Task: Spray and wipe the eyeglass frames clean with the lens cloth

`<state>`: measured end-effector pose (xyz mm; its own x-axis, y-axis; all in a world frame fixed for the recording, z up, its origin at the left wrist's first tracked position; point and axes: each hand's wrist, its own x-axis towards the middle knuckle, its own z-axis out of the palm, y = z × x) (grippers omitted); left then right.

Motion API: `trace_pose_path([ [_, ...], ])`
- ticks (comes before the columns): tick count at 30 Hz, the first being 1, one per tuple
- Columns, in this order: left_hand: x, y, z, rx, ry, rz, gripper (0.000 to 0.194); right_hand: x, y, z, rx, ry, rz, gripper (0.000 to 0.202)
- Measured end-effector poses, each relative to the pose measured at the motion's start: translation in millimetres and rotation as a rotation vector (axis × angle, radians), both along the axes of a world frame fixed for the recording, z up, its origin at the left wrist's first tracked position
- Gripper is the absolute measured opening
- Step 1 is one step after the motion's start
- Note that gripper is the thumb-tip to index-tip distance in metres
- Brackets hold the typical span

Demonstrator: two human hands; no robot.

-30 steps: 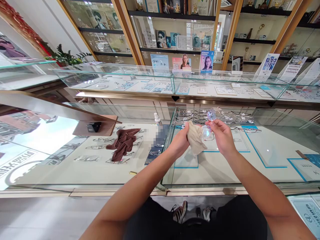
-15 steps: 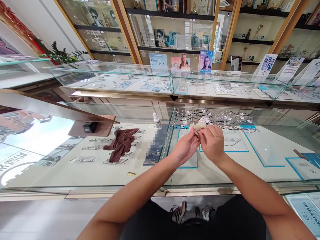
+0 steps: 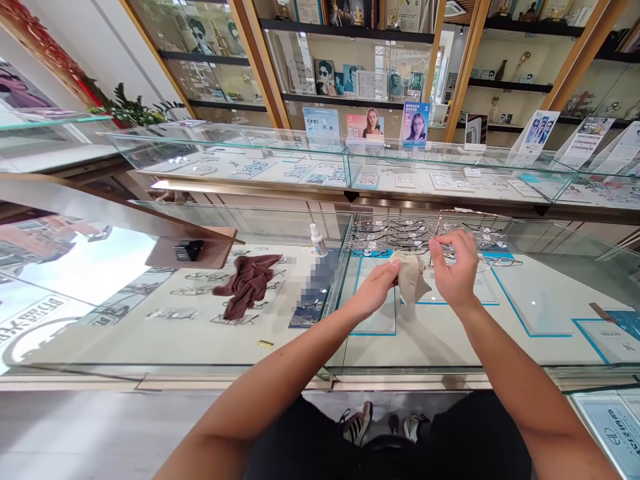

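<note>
My left hand [image 3: 379, 288] is closed on a beige cleaning cloth [image 3: 413, 277], which hangs loosely from the fingertips above the glass display counter. To the right of it, my right hand [image 3: 456, 268] pinches a pair of thin-rimmed eyeglasses [image 3: 464, 211], raised over the counter. The hand hides part of the glasses, and their outline blends with the frames behind. Cloth and glasses are apart. Under the glass, rows of eyeglasses [image 3: 373, 237] lie just beyond my hands.
A brown cloth [image 3: 250, 285] lies crumpled on the counter to the left. Behind it stands a white spray bottle [image 3: 317, 240]. A wooden-based mirror [image 3: 210, 252] takes up the far left. Another glass showcase [image 3: 295, 170] runs across the back, carrying upright cards [image 3: 415, 125].
My hands have moved apart. The cloth, bunched between both hands before, now hangs from my left hand, while my right hand has shifted right and up with the glasses.
</note>
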<state>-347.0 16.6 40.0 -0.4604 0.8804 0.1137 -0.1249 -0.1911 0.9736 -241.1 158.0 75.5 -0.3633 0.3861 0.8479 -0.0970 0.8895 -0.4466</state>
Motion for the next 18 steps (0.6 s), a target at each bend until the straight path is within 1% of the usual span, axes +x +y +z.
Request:
trace_pose_path([
  [2,-6,-2,4.2,0.001,0.06,0.092,0.059,2,7,7.4,-0.208,0.003,0.161,0.032],
  [4,-11,-6,9.0,0.034,0.122,0.185,0.048,3,11,12.1,-0.43,-0.007,0.337,0.037],
  [6,-15,-11,14.3,0.077,0.175,0.259,0.039,3,13,14.1,-0.585,-0.021,0.471,0.042],
  [7,-17,-14,17.4,0.093,0.216,0.293,0.04,3,14,14.5,-0.628,-0.036,0.517,0.043],
  [10,-21,-23,31.5,0.132,0.437,0.405,0.054,3,15,17.7,-0.678,-0.153,0.635,0.044],
  [12,-25,-25,46.8,0.181,0.592,0.471,0.055,3,15,26.8,-0.677,-0.277,0.725,0.044],
  [14,-31,-24,67.0,0.287,0.708,0.56,0.046,2,15,44.5,-0.641,-0.379,0.793,0.043],
  [16,-37,-21,90.9,0.418,0.824,0.648,0.035,2,14,69.7,-0.569,-0.434,0.827,0.041],
  [17,-40,-20,103.1,0.473,0.886,0.678,0.038,1,13,83.5,-0.527,-0.446,0.83,0.039],
  [18,-41,-19,114.9,0.509,0.951,0.69,0.047,2,11,97.0,-0.486,-0.448,0.825,0.037],
])
